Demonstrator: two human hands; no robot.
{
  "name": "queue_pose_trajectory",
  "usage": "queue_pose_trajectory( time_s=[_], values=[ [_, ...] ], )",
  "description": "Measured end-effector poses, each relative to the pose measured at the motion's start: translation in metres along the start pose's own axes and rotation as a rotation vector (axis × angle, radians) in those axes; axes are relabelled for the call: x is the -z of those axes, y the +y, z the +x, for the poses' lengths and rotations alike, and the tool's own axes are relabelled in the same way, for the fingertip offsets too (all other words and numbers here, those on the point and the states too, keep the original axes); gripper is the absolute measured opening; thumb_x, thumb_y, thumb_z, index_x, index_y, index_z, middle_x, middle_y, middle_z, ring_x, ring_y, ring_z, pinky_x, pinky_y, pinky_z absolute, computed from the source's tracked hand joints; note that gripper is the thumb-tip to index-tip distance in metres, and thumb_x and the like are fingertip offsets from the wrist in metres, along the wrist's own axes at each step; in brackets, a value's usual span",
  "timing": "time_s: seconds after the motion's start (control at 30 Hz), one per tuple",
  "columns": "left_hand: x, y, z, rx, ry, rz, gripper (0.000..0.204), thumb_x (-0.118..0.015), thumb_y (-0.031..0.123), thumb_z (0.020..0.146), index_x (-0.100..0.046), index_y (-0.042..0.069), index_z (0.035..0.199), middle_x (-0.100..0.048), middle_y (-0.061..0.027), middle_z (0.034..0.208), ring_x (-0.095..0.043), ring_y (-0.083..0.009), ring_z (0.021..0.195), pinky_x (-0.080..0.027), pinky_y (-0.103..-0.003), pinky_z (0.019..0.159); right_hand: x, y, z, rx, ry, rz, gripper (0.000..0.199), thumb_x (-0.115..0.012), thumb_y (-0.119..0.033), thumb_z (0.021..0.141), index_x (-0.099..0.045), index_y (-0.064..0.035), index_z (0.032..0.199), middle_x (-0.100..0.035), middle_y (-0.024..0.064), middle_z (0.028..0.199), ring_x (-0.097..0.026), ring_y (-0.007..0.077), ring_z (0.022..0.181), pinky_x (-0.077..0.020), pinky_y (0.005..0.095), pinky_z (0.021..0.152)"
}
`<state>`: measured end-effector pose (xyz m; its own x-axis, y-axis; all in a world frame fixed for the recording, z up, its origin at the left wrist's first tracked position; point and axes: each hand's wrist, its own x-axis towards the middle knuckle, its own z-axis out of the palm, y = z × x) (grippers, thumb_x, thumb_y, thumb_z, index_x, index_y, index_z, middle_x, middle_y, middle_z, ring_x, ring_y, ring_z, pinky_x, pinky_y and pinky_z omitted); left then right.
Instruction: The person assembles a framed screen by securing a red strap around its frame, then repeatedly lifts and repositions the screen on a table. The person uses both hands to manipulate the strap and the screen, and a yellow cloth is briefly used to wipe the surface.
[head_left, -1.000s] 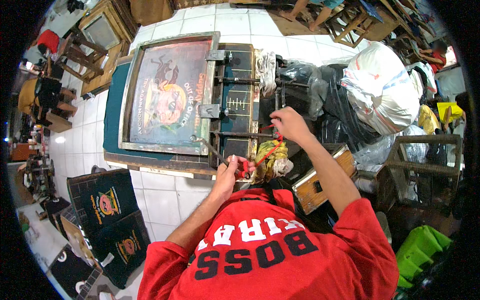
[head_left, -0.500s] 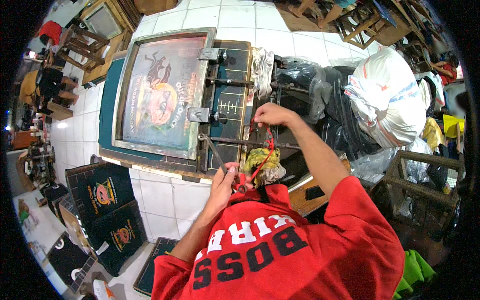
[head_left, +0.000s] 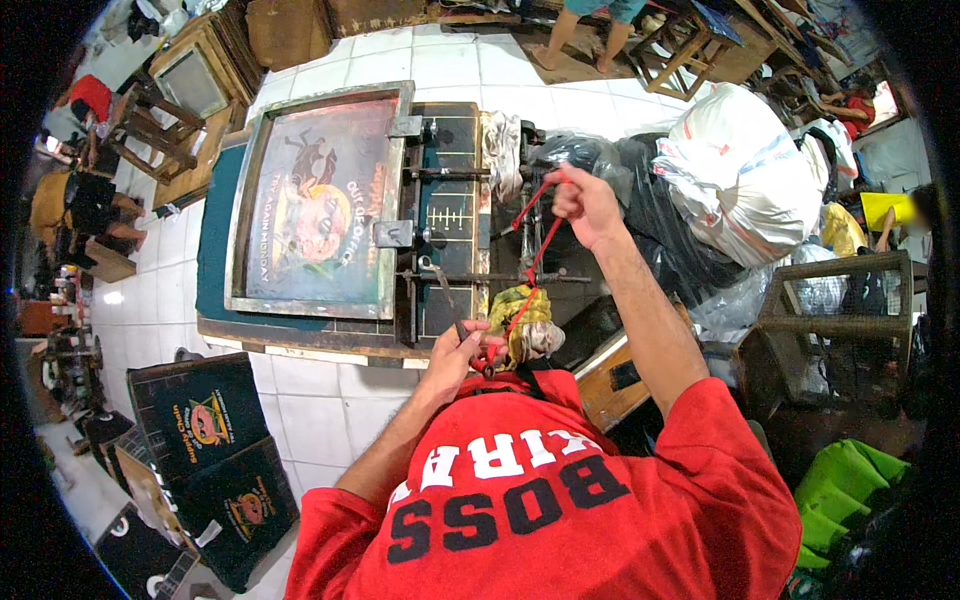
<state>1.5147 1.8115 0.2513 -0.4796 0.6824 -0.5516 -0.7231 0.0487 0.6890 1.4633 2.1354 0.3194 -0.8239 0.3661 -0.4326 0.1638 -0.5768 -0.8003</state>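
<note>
My left hand (head_left: 456,358), low by the table's front edge, is closed around a metal wrench (head_left: 442,282) whose ring end points away from me. A red cord (head_left: 548,242) runs from beside that hand, past a knot near the metal rod (head_left: 465,278), up to my raised right hand (head_left: 588,208). The right fingers pinch the cord, and its loose end dangles to their left. Beneath the cord lies a bunched yellow and white cloth (head_left: 524,318). A framed printing screen (head_left: 318,205) with a cartoon design rests left of the rods, held by metal clamps (head_left: 395,234).
White and black plastic bags (head_left: 735,175) fill the right side. Nearer, a mesh-sided wooden frame (head_left: 835,300) stands beside green fabric (head_left: 845,500). Printed dark panels (head_left: 215,450) lean at lower left. Other people are at the far edges, around wooden stools (head_left: 690,55).
My right hand has risen away from the rods, drawing the cord into a longer, straighter line. The left hand stays by the table edge with the wrench.
</note>
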Motion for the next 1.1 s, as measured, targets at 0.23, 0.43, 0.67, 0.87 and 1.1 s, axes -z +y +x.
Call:
queue_pose_trajectory(
  time_s=[0.23, 0.43, 0.67, 0.87, 1.1],
  values=[
    [0.001, -0.016, 0.009, 0.105, -0.092, 0.067, 0.021, -0.051, 0.01, 0.104, -0.057, 0.0, 0.12, -0.07, -0.014, 0.113, -0.068, -0.0187, 0.099, -0.054, -0.031, 0.075, 0.02, 0.028, -0.008, -0.354, 0.029, -0.399, 0.022, -0.057, -0.02, 0.101, -0.069, -0.0027, 0.097, -0.032, -0.009, 0.055, -0.027, 0.0061, 0.045, -0.0215, 0.0259, 0.045],
    [-0.007, 0.017, 0.013, 0.017, -0.039, 0.055, 0.027, -0.048, -0.004, 0.096, -0.057, -0.007, 0.121, -0.069, -0.018, 0.117, -0.068, -0.023, 0.108, -0.056, -0.031, 0.086, 0.001, 0.021, -0.043, 0.106, -0.372, 0.139, 0.018, -0.055, -0.015, 0.101, -0.061, -0.0056, 0.115, -0.049, -0.0042, 0.067, -0.045, 0.0085, 0.058, -0.036, 0.024, 0.057],
    [-0.037, 0.056, 0.029, -0.002, -0.135, -0.295, 0.048, -0.039, -0.013, 0.083, -0.052, -0.011, 0.13, -0.058, -0.0242, 0.133, -0.063, -0.0321, 0.119, -0.052, -0.036, 0.101, -0.016, -0.027, -0.09, 0.056, -0.409, 0.028, 0.044, -0.048, -0.029, 0.104, -0.053, 0.0017, 0.135, -0.063, 0.0042, 0.077, -0.057, 0.0107, 0.061, -0.0432, 0.0221, 0.056],
    [-0.067, 0.073, 0.039, -0.007, -0.322, -0.472, 0.045, -0.043, -0.001, 0.096, -0.045, -0.001, 0.141, -0.058, -0.021, 0.135, -0.061, -0.0356, 0.121, -0.052, -0.045, 0.103, -0.045, -0.012, -0.115, -0.063, -0.407, -0.401, 0.018, -0.058, -0.015, 0.098, -0.051, -0.0078, 0.113, -0.071, 0.0132, 0.09, -0.061, 0.0081, 0.066, -0.0471, 0.0231, 0.052],
    [-0.069, 0.065, 0.044, 0.063, 0.008, -0.408, 0.029, -0.04, 0.007, 0.1, -0.05, 0.002, 0.127, -0.067, -0.0201, 0.12, -0.065, -0.034, 0.112, -0.053, -0.047, 0.098, -0.004, 0.044, -0.16, -0.06, -0.843, -0.528, 0.014, -0.066, -0.012, 0.094, -0.054, -0.0039, 0.092, -0.068, 0.0086, 0.095, -0.068, 0.0194, 0.1, -0.054, 0.034, 0.086]
  ],
)
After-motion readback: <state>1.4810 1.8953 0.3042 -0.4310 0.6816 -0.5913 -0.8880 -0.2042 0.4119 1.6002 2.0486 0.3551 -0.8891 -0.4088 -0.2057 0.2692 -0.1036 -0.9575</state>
